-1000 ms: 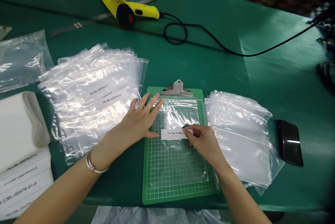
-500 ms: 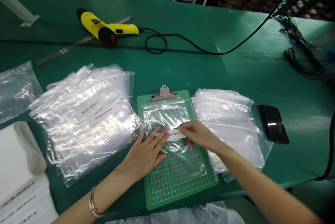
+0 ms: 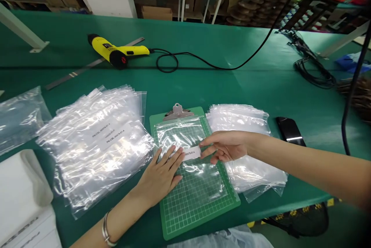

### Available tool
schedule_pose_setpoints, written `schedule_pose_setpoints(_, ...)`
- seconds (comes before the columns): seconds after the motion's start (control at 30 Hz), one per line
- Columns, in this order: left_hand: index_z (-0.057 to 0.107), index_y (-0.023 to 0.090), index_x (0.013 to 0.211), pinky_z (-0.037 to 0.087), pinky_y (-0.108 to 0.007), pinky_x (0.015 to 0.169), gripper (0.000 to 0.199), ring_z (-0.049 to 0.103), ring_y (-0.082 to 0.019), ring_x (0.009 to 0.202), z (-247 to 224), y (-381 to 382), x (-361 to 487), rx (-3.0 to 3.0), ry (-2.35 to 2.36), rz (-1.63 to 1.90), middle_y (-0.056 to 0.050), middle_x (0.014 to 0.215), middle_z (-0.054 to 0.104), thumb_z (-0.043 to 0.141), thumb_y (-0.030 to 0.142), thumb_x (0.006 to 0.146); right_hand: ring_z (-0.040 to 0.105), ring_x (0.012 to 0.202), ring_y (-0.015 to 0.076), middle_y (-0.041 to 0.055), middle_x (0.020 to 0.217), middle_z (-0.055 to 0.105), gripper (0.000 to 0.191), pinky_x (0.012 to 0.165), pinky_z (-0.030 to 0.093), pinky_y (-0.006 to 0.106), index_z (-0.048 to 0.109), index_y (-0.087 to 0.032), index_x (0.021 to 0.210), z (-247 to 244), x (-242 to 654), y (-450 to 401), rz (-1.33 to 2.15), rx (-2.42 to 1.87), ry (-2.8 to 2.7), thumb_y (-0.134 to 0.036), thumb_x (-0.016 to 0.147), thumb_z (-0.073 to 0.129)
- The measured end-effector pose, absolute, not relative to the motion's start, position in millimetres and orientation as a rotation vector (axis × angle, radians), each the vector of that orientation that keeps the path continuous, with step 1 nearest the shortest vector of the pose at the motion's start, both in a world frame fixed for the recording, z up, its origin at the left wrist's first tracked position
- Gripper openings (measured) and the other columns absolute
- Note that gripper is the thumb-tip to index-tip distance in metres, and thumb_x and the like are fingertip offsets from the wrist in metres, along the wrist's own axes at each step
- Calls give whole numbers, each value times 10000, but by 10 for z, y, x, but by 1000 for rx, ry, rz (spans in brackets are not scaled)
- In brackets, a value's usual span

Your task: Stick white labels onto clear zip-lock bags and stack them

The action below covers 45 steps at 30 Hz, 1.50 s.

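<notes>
A clear zip bag (image 3: 199, 180) lies on a green gridded clipboard (image 3: 174, 223), its top edge by the metal clip (image 3: 177, 112). Across the bag's middle is a white printed label (image 3: 192, 153). My left hand (image 3: 162, 174) rests flat with fingers spread on the bag, covering the label's left end. At the label's right end is my right hand (image 3: 224, 146), its fingers apart and nothing between them. Labelled bags (image 3: 98, 147) are fanned out left of the clipboard, and a stack of clear bags (image 3: 246, 170) lies to its right.
A yellow heat gun (image 3: 116, 53) with a black cord lies behind, across a metal ruler (image 3: 66, 80). A black phone (image 3: 290, 131) is at the right. A roll of printed labels (image 3: 26, 194) sits at the left front; bundled cables (image 3: 314, 70) lie at the back right.
My right hand has let go of the label's right end and opened, its forearm now more level. My left hand stays on the bag. The view has tilted up, showing more background.
</notes>
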<state>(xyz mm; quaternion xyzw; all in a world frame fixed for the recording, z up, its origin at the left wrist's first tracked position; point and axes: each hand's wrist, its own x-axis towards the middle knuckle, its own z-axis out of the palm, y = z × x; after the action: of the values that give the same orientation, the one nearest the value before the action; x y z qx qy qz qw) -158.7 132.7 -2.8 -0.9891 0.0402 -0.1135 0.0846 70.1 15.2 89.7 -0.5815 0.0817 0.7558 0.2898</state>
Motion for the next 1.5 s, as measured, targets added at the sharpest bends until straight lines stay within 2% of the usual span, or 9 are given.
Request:
schedule_pose_setpoints(0.17, 315, 261, 1370, 167, -361, 1145, 558, 335, -172, 1314, -30, 1335, -1575, -3001, 121, -367, 55, 1430, 365, 331, 503, 867, 652, 628, 106, 128, 1182, 600, 453, 450, 495, 154, 409, -158, 1276, 1005, 717, -6, 1792, -1765, 70, -259, 864, 568)
schedule_pose_setpoints(0.27, 284, 257, 1383, 146, -349, 1161, 571, 322, -162, 1328, 5, 1338, -1594, -2997, 126, -394, 41, 1445, 342, 342, 494, 867, 646, 889, 211, 122, 1297, 514, 457, 718, 565, 335, 410, -194, 1316, 862, 387, -83, 1485, -2073, -473, -309, 885, 510)
schedule_pose_setpoints(0.37, 259, 144, 1398, 133, -348, 1158, 723, 305, -185, 1341, 59, 1331, -1636, -2979, 64, -414, -37, 1455, 326, 321, 585, 828, 206, 1355, 327, 72, 1479, 282, 535, 1062, 278, 554, 292, -209, 1422, 512, -107, -130, 853, -2312, -1207, -354, 919, 406)
schedule_pose_setpoints(0.5, 96, 122, 1436, 145, -400, 1130, 874, 356, -227, 1305, 61, 1308, -1671, -2997, -150, -405, -84, 1403, 408, 275, 673, 781, -47, 1379, 360, 44, 1531, 96, 541, 1064, 179, 603, 202, -225, 1459, 67, -608, -123, 309, -2457, -1526, -359, 949, 322)
schedule_pose_setpoints(0.7, 7, 145, 1439, 146, -425, 1111, 883, 365, -225, 1293, -90, 1263, -1722, -3016, -194, -333, -86, 1389, 428, 229, 687, 777, 8, 1357, 437, 163, 1494, 204, 576, 993, 167, 664, 342, -227, 1413, -97, -547, -324, -32, -2713, -1427, -462, 894, 426)
schedule_pose_setpoints(1.1, 506, 130, 1157, 228, -619, 974, 460, 360, -329, 1169, 333, 1817, -1062, -3403, -1060, -87, -174, 1209, 448, 346, 444, 862, 3, 1358, 433, 187, 1495, 163, 541, 972, 214, 640, 367, -187, 1393, -136, -364, -683, -162, -2754, -1420, -461, 928, 337)
schedule_pose_setpoints(1.27, 548, 151, 736, 386, -518, 914, 245, 489, -213, 958, 434, 1935, -994, -3704, -970, -44, -59, 907, 554, 528, 390, 788, 22, 1363, 418, 171, 1500, 164, 682, 1000, 157, 651, 201, -188, 1451, -127, -304, -727, 3, -2670, -1299, -557, 895, 340)
schedule_pose_setpoints(1.4, 464, 191, 802, 519, -291, 713, 249, 589, -100, 715, 870, 1886, -1075, -4038, -830, -196, 10, 742, 587, 436, 437, 820, 162, 1360, 356, 180, 1481, 219, 931, 1034, 221, 572, 45, -156, 1464, 73, -107, -481, 470, -2234, -854, -530, 783, 559)
schedule_pose_setpoints(1.5, 418, 192, 842, 508, -200, 594, 278, 616, -76, 626, 1258, 1906, -1099, -4182, -1096, -881, 25, 694, 577, 467, 463, 800, 503, 1150, 298, 151, 1216, 568, 734, 954, 396, 436, 443, -163, 1298, 288, -19, -196, 882, -1752, -605, -471, 679, 690)
